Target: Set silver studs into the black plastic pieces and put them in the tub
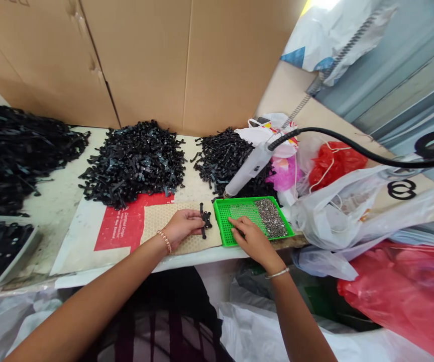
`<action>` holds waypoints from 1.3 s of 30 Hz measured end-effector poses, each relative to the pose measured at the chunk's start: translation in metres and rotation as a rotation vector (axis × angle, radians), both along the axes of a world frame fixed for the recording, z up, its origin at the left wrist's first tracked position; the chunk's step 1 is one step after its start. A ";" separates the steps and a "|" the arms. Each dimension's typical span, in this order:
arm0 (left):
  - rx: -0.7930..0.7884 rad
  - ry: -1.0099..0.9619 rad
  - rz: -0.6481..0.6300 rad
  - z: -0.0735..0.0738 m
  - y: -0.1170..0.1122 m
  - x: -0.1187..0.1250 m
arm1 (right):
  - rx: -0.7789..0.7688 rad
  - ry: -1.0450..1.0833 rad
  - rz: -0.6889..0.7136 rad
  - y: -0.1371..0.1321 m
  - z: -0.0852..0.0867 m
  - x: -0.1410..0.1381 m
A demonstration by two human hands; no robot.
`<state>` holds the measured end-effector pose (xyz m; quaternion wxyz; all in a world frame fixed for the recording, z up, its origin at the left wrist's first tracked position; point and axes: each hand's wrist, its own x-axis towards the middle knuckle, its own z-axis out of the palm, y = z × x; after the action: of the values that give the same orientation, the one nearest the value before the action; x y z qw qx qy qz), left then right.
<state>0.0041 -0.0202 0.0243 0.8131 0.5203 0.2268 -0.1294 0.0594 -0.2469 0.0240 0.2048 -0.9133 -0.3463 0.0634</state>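
My left hand is closed on black plastic strips, small parts with rounded ends, above a piece of tan honeycomb-patterned padding. How many strips it holds I cannot make out. My right hand is over the green perforated tray, its index finger stretched out and the thumb a little apart below it. Nothing shows between those fingertips. Small shiny metal pieces, apparently screws, fill the tray's right part. A white electric screwdriver hangs tip down just behind the tray.
Heaps of black strips line the back, with a larger pile at far left. A white bin of black parts stands front left. Plastic bags crowd the right. A black cable and a coil spring lead to the screwdriver.
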 end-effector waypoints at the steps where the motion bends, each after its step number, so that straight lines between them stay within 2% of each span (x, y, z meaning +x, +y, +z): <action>1: -0.001 -0.003 -0.001 0.000 0.000 0.000 | 0.021 0.005 0.010 0.000 -0.001 0.000; 4: -0.003 -0.002 0.006 0.000 0.000 0.000 | 0.097 0.032 0.016 -0.002 -0.002 0.000; 8: -0.008 0.009 0.011 0.003 0.000 -0.001 | 0.165 0.003 -0.075 -0.008 -0.003 -0.001; 13: 0.006 0.025 0.013 0.005 -0.001 0.000 | 0.070 -0.016 -0.081 -0.009 -0.005 -0.004; 19: 0.007 0.011 0.021 0.001 0.000 -0.001 | -0.005 -0.015 -0.079 -0.005 -0.004 -0.005; 26: 0.007 0.017 0.023 0.002 -0.001 -0.001 | 0.064 -0.009 -0.070 -0.005 -0.004 -0.008; 29: 0.005 0.011 0.019 0.001 0.000 0.000 | 0.219 0.009 -0.087 -0.007 -0.001 -0.008; 33: -0.020 0.004 0.008 -0.001 0.001 0.000 | 0.595 0.074 -0.212 0.003 0.014 0.005; 36: -0.025 0.002 0.012 0.000 0.001 0.001 | 0.885 0.134 -0.240 0.034 0.027 0.030; 39: -0.039 -0.005 0.014 0.000 0.001 0.001 | 1.072 0.199 -0.122 0.077 0.037 0.057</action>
<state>0.0048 -0.0197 0.0244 0.8246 0.5031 0.2258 -0.1265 0.1167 -0.1694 0.0607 0.6764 -0.6891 -0.2557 -0.0478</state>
